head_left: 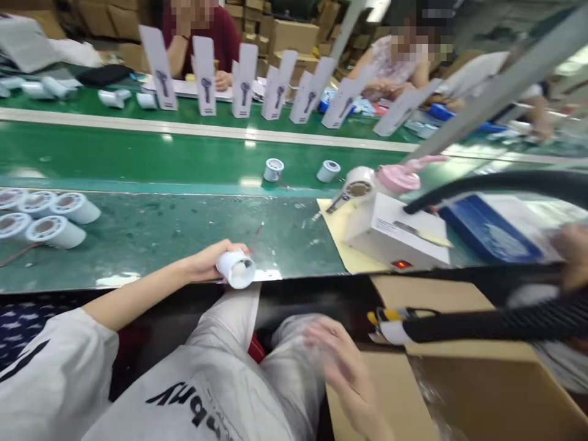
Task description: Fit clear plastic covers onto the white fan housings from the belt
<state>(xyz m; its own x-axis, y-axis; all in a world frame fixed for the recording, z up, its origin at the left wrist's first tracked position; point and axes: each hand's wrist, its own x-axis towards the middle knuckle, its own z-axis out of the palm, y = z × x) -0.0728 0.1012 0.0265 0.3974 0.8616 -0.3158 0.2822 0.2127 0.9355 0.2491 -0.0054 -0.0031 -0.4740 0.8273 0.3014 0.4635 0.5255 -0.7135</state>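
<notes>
Two hands | left hand [209,260] grasping smooth white plastic cylinder [236,268] | right hand [342,361] released, blurred, above cardboard box [482,392]

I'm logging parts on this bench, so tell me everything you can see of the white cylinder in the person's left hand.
The cylinder is a short, white, plastic-looking tube, lying on its side at the near edge of the green table. Its round open end faces the camera, with a pale core inside. The left hand wraps it from the left and above. A thin reddish wire runs up from behind it. Finer detail is blurred.
</notes>
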